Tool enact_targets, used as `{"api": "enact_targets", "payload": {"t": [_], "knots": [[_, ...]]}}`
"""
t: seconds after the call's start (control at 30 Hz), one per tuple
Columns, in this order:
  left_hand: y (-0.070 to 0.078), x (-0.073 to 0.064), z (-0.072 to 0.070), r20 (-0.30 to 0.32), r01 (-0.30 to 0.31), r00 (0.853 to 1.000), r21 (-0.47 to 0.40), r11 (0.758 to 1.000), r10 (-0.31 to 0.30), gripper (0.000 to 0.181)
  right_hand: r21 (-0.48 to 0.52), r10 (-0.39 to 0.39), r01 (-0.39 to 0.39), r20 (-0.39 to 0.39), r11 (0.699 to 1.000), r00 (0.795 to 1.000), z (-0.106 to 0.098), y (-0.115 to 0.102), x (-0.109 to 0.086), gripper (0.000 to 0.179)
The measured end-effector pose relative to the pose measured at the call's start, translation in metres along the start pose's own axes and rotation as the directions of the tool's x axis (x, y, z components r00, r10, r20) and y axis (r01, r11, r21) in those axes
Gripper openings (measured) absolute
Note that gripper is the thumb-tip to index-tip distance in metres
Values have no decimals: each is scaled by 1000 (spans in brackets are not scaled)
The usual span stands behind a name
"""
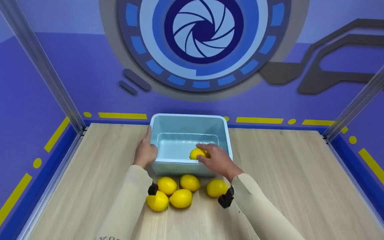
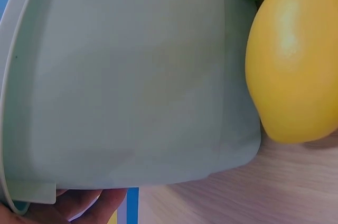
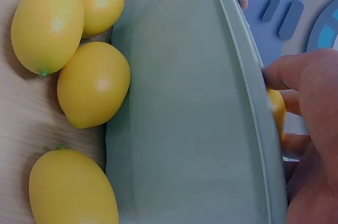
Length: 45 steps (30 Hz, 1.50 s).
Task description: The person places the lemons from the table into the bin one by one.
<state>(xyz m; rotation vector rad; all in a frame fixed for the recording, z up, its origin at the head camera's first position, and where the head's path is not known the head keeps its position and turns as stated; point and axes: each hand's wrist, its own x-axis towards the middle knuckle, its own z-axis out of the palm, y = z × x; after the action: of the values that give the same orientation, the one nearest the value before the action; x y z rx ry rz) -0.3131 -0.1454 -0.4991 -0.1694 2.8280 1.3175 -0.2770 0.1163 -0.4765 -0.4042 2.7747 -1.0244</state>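
A light blue plastic bin (image 1: 185, 168) stands at the back of the wooden table. At its left wall, my left hand (image 1: 145, 151) grips the rim, with fingers along the outside; in the left wrist view those fingers (image 2: 108, 205) show beneath the rim's corner. My right hand (image 1: 218, 160) reaches over the near rim and holds a yellow lemon (image 1: 197, 153) inside the bin, low by the front wall. From the right wrist view, the bin wall (image 3: 185, 102) hides most of this lemon (image 3: 277, 109). The thumb lies right at the rim.
In front of the bin lie several more lemons (image 1: 181, 198), four grouped at the left and one lemon (image 1: 216, 188) apart near my right wrist. Blue printed panels (image 1: 262, 103) rise behind the table (image 1: 285, 166), with metal posts (image 1: 365, 90) at the corners.
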Motion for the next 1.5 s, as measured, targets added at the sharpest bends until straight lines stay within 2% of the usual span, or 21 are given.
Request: {"api": "enact_targets", "payload": {"t": [0.23, 0.53, 0.67, 0.83, 1.17, 1.4, 1.5], "knots": [[-2, 0, 2, -13, -17, 1000, 11, 1000, 17, 75, -71, -21, 25, 45, 997, 999, 3, 0, -2, 42], [-1, -2, 2, -15, -5, 1000, 10, 1000, 5, 74, -156, -62, 59, -18, 986, 998, 11, 3, -2, 40], [1, -3, 1, -21, -3, 1000, -2, 1000, 3, 74, -199, -125, 111, -58, 974, 990, 12, 6, -2, 40], [2, -3, 1, -20, 8, 1000, -7, 1000, -8, 74, -236, -186, 165, -68, 958, 980, 13, 8, -1, 40], [-1, -2, 1, -29, 4, 1000, 3, 1000, -4, 75, -277, -210, 192, -38, 941, 977, 16, 9, -2, 41], [0, -3, 1, -33, -3, 999, 12, 1000, 3, 75, -308, -157, 139, -35, 941, 987, 16, 8, -2, 48], [0, -2, 1, -31, -8, 999, 19, 1000, 9, 74, -307, -158, 138, -42, 942, 986, 16, 8, -2, 50]]}}
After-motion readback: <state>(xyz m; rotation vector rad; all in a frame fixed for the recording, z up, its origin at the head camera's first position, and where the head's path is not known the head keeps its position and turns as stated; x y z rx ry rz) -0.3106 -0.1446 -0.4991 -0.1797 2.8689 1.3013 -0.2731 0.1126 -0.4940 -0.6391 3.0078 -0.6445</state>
